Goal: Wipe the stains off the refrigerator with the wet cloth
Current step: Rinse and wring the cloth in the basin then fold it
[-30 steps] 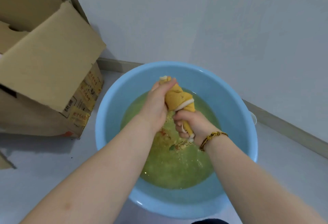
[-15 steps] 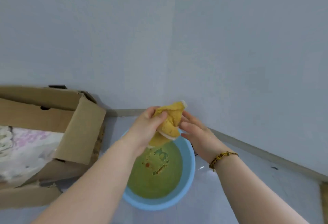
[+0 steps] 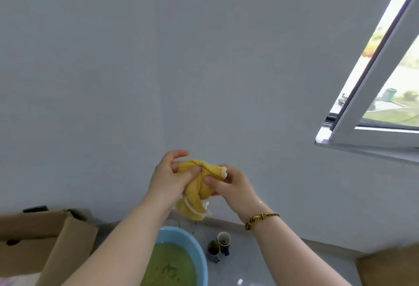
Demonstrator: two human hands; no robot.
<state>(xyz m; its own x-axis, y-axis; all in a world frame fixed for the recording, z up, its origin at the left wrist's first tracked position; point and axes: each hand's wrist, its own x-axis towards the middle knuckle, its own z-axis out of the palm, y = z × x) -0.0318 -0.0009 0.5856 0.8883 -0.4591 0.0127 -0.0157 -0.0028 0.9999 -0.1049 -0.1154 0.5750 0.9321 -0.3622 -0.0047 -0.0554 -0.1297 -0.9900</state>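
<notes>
While both hands grip it, the wet cloth (image 3: 196, 191) hangs bunched above the blue basin (image 3: 200, 255).

Left hand (image 3: 169, 179) and right hand (image 3: 231, 186) each curl fingers and thumb round the cloth, one at either end of its twisted upper roll. The roll lies across between them, and a loose tail drops towards the basin's far rim. The cloth sits equally near both hands. The refrigerator is not in view (only bare wall rises behind the basin), so which way the wipe must go cannot be told.
</notes>
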